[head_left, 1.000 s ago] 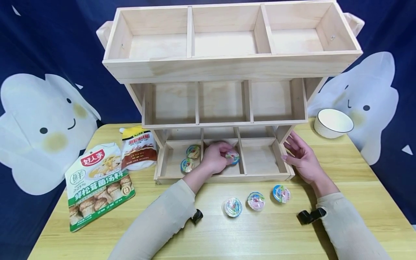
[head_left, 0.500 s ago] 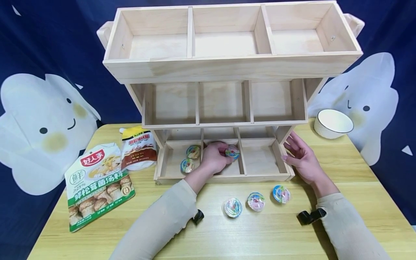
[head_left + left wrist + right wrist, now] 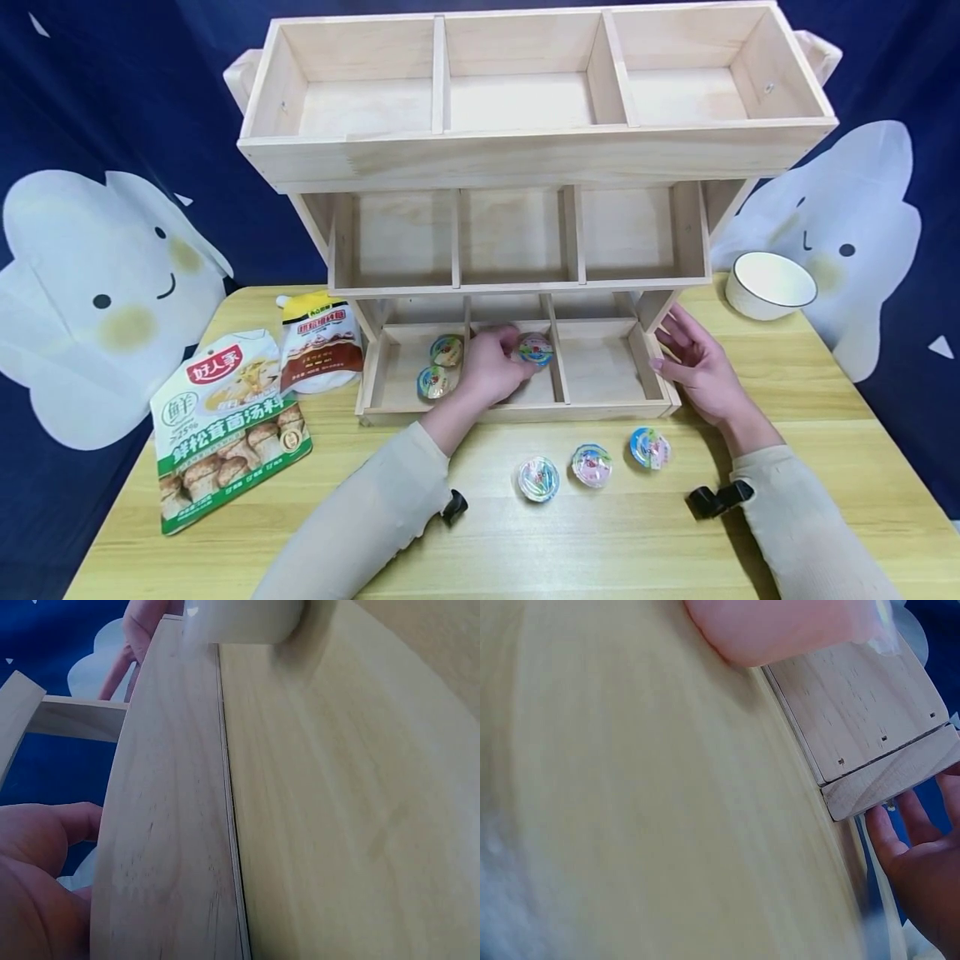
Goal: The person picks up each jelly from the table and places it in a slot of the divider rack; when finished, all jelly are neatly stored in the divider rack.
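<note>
My left hand (image 3: 491, 367) is inside the middle compartment of the bottom drawer (image 3: 517, 412). Its fingertips are at the left edge of a round sealed jelly cup (image 3: 536, 349), whose pink and blue lid shows almost whole. Two yellowish jelly cups (image 3: 447, 351) lie in the left compartment. My right hand (image 3: 701, 367) rests against the right outer side of that drawer, fingers extended; the right wrist view shows fingertips touching the wood end (image 3: 892, 776). On the table before the drawer lie a jelly cup with a pale blue lid (image 3: 538, 479) and two pink-and-blue ones (image 3: 592, 465).
Above stand the wooden rack's middle tier (image 3: 517, 291) and top tier (image 3: 525, 158), each split in three. Left of it lie a green-and-white soup seasoning pouch (image 3: 228, 425) and a brown-and-yellow pouch (image 3: 318, 342). A white bowl (image 3: 768, 287) stands at the right.
The jelly cup in the middle compartment has moved slightly toward the back. My left hand has shifted a little left, uncovering more of its lid. The right hand has stayed still.
</note>
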Motion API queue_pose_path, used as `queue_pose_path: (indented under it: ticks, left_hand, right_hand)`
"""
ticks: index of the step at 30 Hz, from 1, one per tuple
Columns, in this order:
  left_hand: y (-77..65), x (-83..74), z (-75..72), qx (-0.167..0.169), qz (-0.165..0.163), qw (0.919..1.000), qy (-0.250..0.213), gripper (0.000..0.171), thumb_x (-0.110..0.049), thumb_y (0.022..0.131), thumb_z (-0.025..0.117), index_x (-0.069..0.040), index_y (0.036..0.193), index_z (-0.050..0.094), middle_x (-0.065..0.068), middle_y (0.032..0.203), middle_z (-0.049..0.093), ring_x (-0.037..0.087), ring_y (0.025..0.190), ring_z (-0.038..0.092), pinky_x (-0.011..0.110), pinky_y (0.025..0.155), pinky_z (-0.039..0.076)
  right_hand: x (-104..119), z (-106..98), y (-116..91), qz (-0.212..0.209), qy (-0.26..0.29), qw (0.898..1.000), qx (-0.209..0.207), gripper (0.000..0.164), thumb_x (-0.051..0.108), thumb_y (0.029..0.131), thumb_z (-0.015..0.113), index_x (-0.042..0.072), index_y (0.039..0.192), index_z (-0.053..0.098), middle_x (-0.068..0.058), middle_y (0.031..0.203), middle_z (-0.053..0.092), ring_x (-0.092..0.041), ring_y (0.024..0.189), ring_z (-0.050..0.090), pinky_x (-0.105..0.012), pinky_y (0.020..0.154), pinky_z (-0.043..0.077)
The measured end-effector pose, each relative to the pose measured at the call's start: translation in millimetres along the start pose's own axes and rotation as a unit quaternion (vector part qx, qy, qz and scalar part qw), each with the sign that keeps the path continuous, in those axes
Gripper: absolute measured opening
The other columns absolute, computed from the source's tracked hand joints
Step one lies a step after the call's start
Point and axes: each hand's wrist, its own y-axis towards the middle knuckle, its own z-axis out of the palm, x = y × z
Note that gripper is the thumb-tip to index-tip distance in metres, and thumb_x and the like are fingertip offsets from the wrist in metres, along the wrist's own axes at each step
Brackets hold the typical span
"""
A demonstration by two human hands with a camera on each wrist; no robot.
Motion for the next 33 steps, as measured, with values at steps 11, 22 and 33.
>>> queue_pose_path:
  ticks: [11, 22, 33]
  left_hand:
    - [-16.3, -0.7, -14.3, -0.011, 0.026, 0.9907, -0.133, 0.057, -0.002, 0.074, 0.081, 0.005, 0.127, 0.060, 0.022, 0.123, 0.061, 0.039, 0.112, 0.059, 0.036, 0.097, 0.050]
    - [-48.8, 3.2, -20.5, 0.021, 0.081, 0.9677, -0.238, 0.053, 0.006, 0.077, 0.079, 0.011, 0.125, 0.058, 0.025, 0.122, 0.061, 0.042, 0.113, 0.058, 0.033, 0.098, 0.049]
    - [-81.6, 13.5, -20.7, 0.080, 0.123, 0.9481, -0.282, 0.049, 0.013, 0.075, 0.077, 0.010, 0.121, 0.060, 0.020, 0.116, 0.063, 0.047, 0.111, 0.057, 0.038, 0.097, 0.050]
  right_hand:
    - [0, 1, 1, -0.005, 0.011, 1.000, 0.000, 0.091, -0.037, 0.079, 0.045, 0.004, 0.158, 0.022, -0.026, 0.156, 0.027, -0.022, 0.134, 0.045, -0.028, 0.103, 0.043]
    - [-1, 0, 0, -0.001, 0.018, 1.000, 0.001, 0.091, -0.036, 0.080, 0.044, 0.004, 0.158, 0.021, -0.024, 0.157, 0.027, -0.021, 0.134, 0.045, -0.028, 0.099, 0.047]
    - [0, 0, -1, 0.002, 0.017, 1.000, 0.004, 0.090, -0.035, 0.081, 0.045, 0.004, 0.158, 0.021, -0.025, 0.157, 0.024, -0.022, 0.136, 0.043, -0.028, 0.101, 0.045]
